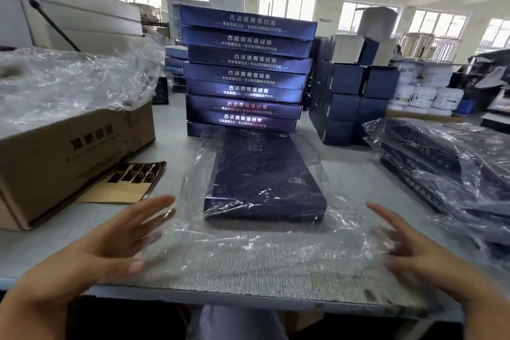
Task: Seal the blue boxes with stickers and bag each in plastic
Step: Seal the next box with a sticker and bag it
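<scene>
Grey and worn at its near edge, the surface (276, 284) carries the whole job. Both grips are wide and hold nothing. The left hand (110, 243) and right hand (422, 257) are spread with straight fingers on either side of a clear plastic bag (256, 240), fingertips at its loose edges. Whether they touch the film I cannot tell.

Inside the bag lies one flat blue box (265, 179), pushed well in, with slack film left over toward the person. This box looks bagged, though the bag's mouth seems not yet folded or closed, and no sealing sticker can be made out on the box.

To the right, a pile of bagged boxes (441, 168) looks finished. Behind, a tall stack of bare blue boxes (245, 69) is left to do, so much of the task remains. On the left, a sticker sheet (129, 182) lies beside a cardboard carton (77, 157) topped with spare bags (69, 77).
</scene>
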